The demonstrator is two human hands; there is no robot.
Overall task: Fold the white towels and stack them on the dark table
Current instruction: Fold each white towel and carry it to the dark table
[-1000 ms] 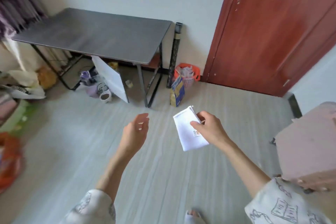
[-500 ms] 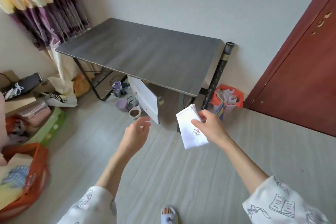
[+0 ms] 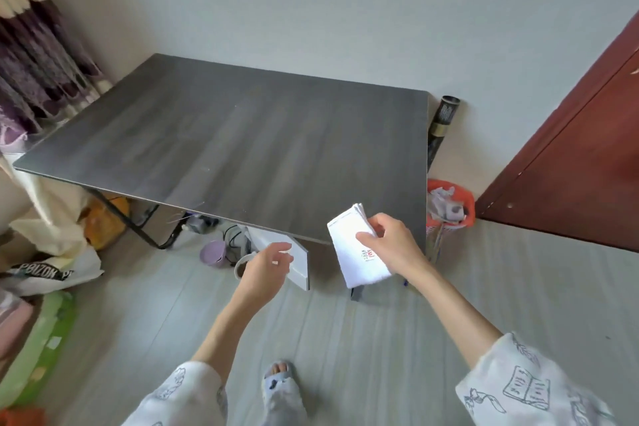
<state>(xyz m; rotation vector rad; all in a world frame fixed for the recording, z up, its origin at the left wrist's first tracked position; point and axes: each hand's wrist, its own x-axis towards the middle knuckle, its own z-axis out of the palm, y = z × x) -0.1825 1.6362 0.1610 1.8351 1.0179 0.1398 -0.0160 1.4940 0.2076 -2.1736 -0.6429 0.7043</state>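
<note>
A folded white towel [image 3: 352, 249] with a small red label is held in my right hand [image 3: 394, 245], whose fingers curl round its right edge. The towel hangs over the near right corner of the dark table [image 3: 242, 149], which fills the middle of the view with a bare grey wood-grain top. My left hand [image 3: 266, 270] hovers lower and to the left, below the table's front edge, fingers loosely curled and holding nothing.
An orange waste basket [image 3: 449, 207] and a black tube [image 3: 442, 128] stand right of the table, near a red-brown door [image 3: 570, 166]. Under the table lie a white board [image 3: 294, 259], a purple bowl [image 3: 212, 252] and cables. Bags and a curtain [image 3: 34, 62] crowd the left.
The view has closed in on the table, which now looms large. My right hand has carried the towel up to the table's near right corner; my left hand stays out in front.
</note>
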